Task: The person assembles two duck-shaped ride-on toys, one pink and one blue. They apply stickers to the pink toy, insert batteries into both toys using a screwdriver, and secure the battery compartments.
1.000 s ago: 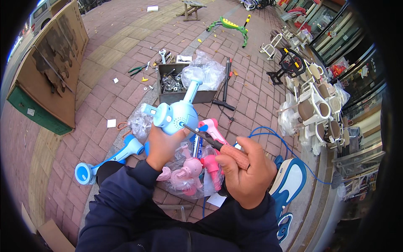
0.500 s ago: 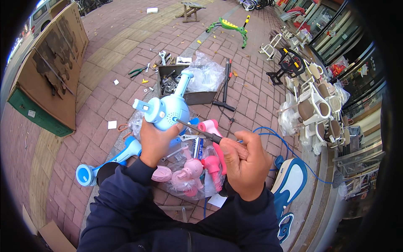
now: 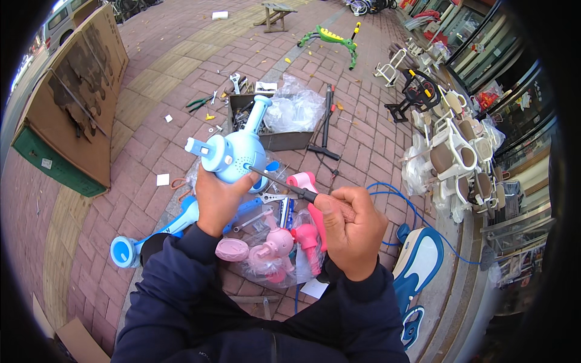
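Near the middle of the frame our left hand (image 3: 216, 199) grips the light blue toy part (image 3: 233, 154) while our right hand (image 3: 350, 227) squeezes the screwdriver (image 3: 279, 183), and we think its tip could slip out if the part wobbles.

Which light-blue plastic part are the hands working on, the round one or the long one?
The round light-blue body, raised in the left hand, with the right hand driving a screwdriver into it. The long blue part lies on the brick paving, unheld.
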Motion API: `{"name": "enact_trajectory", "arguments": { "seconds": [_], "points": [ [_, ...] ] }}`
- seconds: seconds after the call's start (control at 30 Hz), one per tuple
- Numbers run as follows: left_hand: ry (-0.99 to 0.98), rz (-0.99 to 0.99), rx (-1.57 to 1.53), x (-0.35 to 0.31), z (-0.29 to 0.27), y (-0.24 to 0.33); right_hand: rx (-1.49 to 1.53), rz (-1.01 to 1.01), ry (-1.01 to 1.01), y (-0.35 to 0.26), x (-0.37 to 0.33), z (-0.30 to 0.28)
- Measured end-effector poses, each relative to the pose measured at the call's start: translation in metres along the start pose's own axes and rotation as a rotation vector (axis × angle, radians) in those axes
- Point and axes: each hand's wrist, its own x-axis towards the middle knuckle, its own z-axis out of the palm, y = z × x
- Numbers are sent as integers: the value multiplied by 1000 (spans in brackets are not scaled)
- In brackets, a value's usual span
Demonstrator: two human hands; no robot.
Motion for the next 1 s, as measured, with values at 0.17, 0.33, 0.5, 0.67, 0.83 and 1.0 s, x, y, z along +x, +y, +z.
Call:
{"name": "enact_trajectory", "arguments": {
  "seconds": [0.17, 0.33, 0.5, 0.67, 0.83, 1.0],
  "points": [
    [-34, -63, -22, 6, -7, 5, 150, -80, 9, 10, -1, 4],
    [48, 8, 31, 9, -9, 13, 202, -47, -41, 18, 2, 7],
    [8, 51, 44, 12, -15, 21, 69, -142, -52, 20, -2, 10],
    [1, 63, 8, 17, -15, 19, 312, 10, -85, 24, -4, 11],
    [26, 95, 121, 19, -18, 16, 274, 30, -84, 28, -7, 15],
    [76, 117, 177, 22, -20, 19, 236, -126, -43, 32, -8, 20]
  ]
}}
